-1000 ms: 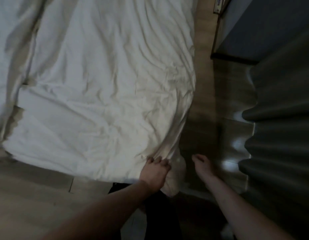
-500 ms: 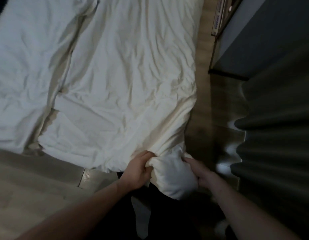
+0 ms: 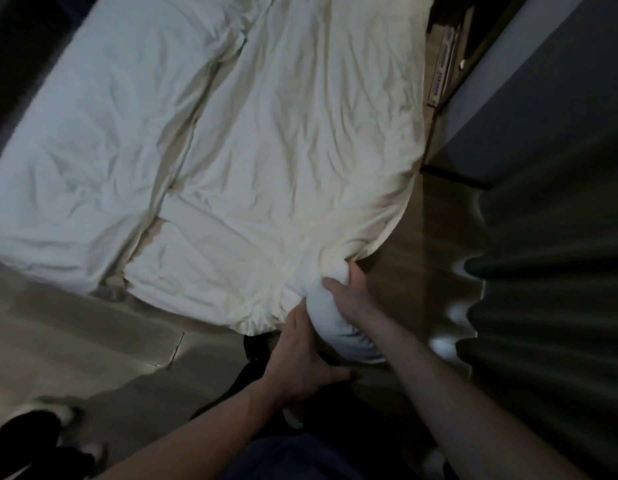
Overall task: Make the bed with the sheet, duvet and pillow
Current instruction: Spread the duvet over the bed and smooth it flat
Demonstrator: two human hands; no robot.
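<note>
The fingers (image 3: pixel 330 282) of the right hand (image 3: pixel 351 296) were curled over the top of a bunched white corner of the duvet (image 3: pixel 338 320), gripping it. The left hand (image 3: pixel 300 355) held the same bunch from the left and below, its thumb running up the cloth, though its other fingers were hidden beneath, so how tightly they closed could not be told. The gathered corner hung off the near right corner of the bed (image 3: pixel 9 233), just above the wooden floor (image 3: pixel 75 341).

The rest of the duvet (image 3: pixel 283 150) lay creased across the right part of the mattress, with the sheet (image 3: pixel 99 133) showing to its left. No pillow was in view.

The step in hand seemed to be pulling this corner out and squaring it. To do it well, both hands would probably need to draw the corner toward the near right, shake the filling into it, and lay the edge even with the mattress so the creases ran out.

A dark pleated curtain (image 3: pixel 550 306) hung close on the right, leaving a narrow strip of floor that could cramp the right arm. A dark cabinet (image 3: pixel 529 98) stood at the far right. Near left on the floor lay a dark shape, perhaps a shoe (image 3: pixel 27 431).
</note>
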